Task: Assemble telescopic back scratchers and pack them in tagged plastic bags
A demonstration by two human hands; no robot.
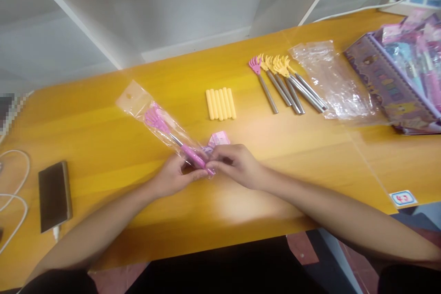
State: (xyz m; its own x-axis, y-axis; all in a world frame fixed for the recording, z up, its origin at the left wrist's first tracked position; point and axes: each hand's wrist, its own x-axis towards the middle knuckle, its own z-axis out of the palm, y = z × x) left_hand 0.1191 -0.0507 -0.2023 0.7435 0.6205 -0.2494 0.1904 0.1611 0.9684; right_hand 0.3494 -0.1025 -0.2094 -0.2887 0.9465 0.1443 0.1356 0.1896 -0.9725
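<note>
A pink back scratcher (pixel 193 155) with a hand-shaped head lies inside a clear plastic bag (pixel 130 96), slanting up to the left above the table. My left hand (pixel 175 175) is closed around the bagged handle from below, its thumb along the lower end. The fingers of my right hand (pixel 234 164) pinch the bag at the handle's bottom end. Just beyond my fingers lie small pink cards (pixel 218 138), partly hidden by my right hand. Farther back are several yellow handle tubes (pixel 221 104) in a row. To their right lie metal back scratcher rods (pixel 292 92) with yellow heads and one pink head.
Empty clear bags (pixel 334 82) lie at the right, beside a purple box (pixel 392 82) filled with bagged back scratchers. A phone (pixel 54 196) with a white cable rests at the left. White shelving (pixel 193 14) borders the table's back, and a power strip (pixel 413 0) sits at the far right.
</note>
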